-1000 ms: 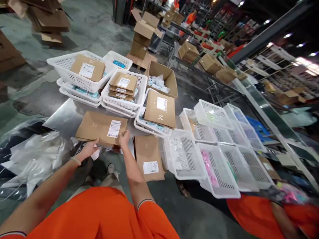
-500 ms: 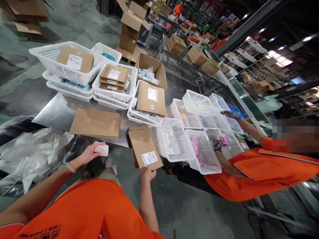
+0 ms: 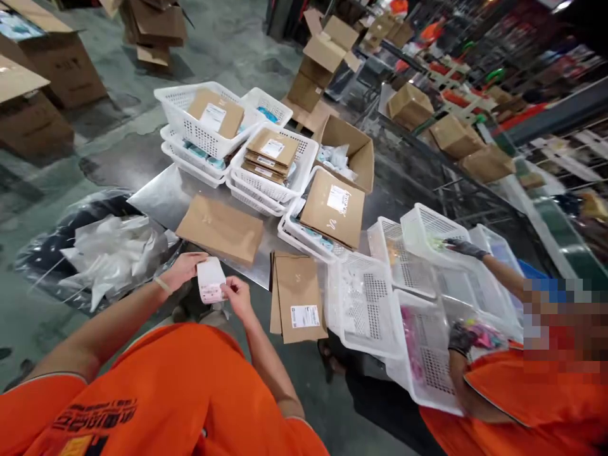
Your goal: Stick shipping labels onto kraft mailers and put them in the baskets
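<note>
My left hand [image 3: 186,269] grips the upper left edge of a small wad of white printed labels [image 3: 210,273] in front of my body. The fingers of my right hand [image 3: 238,295] pinch the same labels at the lower right, where print shows. Just beyond them, a plain brown cardboard mailer [image 3: 221,229] lies flat on the metal table [image 3: 159,190]. To the right, a small pile of brown mailers [image 3: 298,285] sticks out past the table edge, the top one bearing a white shipping label [image 3: 304,316].
White baskets [image 3: 273,166] with labelled mailers stand at the back, beside an open carton [image 3: 361,155] of bagged goods. A co-worker's gloved hands [image 3: 460,339] are among white baskets [image 3: 368,304] at right. Left of the table sits a bag of white liner scraps [image 3: 114,250].
My right hand has let go of the labelled mailer, leaving it on the pile, and moved left to the labels. The labels are now held between both hands. The view has shifted left.
</note>
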A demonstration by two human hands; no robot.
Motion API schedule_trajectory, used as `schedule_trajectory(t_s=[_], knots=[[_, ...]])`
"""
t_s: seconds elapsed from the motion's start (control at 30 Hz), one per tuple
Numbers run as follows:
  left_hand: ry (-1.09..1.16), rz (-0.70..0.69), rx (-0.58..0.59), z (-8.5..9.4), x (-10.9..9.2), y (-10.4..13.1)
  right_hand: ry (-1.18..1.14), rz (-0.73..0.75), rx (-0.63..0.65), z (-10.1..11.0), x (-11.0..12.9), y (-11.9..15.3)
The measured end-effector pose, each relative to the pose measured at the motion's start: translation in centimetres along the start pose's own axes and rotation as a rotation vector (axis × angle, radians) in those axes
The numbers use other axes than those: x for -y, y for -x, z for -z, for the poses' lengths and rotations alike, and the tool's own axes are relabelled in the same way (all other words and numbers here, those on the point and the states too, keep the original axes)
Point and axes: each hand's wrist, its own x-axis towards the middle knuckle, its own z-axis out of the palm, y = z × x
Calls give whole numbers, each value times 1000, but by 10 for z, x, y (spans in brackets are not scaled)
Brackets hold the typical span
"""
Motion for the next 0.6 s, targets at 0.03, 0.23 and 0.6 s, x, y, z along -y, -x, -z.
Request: schedule_trajectory(t_s=[0.03, 0.23, 0.6], knots=[[33, 37, -19, 0, 5, 1, -32, -10, -19, -1, 2, -5], [117, -131, 99, -14, 43, 16, -64, -25, -89, -4, 5, -32], [-96, -142, 124, -37, 32, -31, 276, 94, -143, 23, -3, -49]])
